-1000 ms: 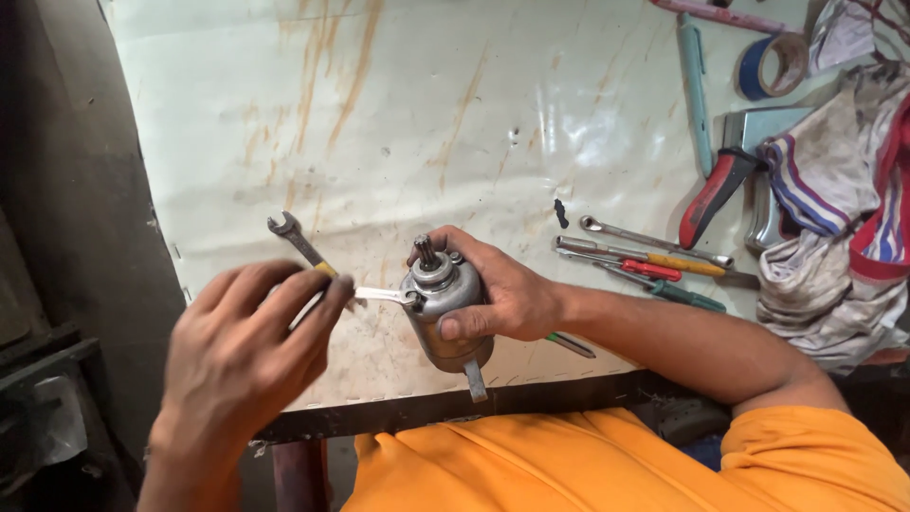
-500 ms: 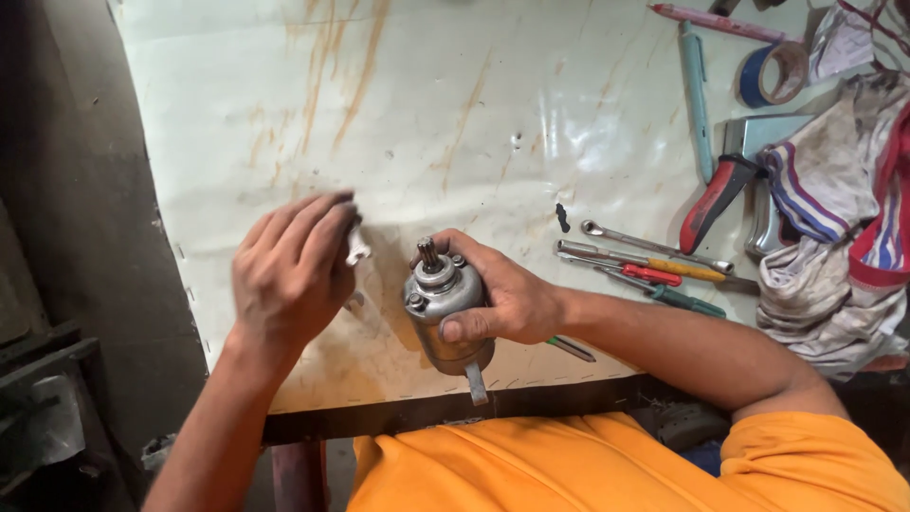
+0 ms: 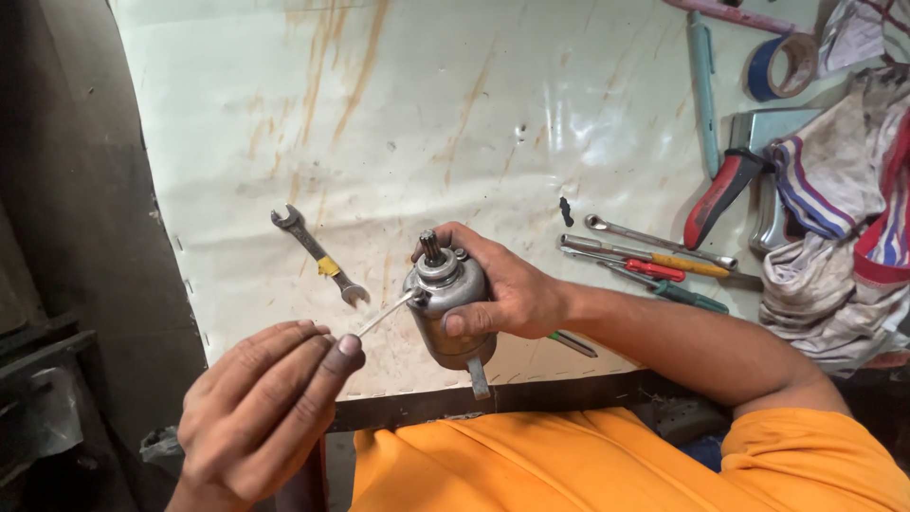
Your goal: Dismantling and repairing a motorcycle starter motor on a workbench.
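The right hand (image 3: 512, 294) clamps the small upright motor (image 3: 445, 308) above the surface's near edge, while the left hand (image 3: 265, 408), at seven o'clock, pinches a thin rod (image 3: 384, 316) slanting toward two o'clock into its housing.

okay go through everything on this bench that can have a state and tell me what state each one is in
small motor: held upright, shaft up, off the bench.
right hand: wrapped around the motor.
left hand: pinching a thin rod whose tip meets the motor.
open-ended spanner: lying flat, untouched.
screwdrivers: lying side by side.
tape roll: lying flat.
striped rag: crumpled.
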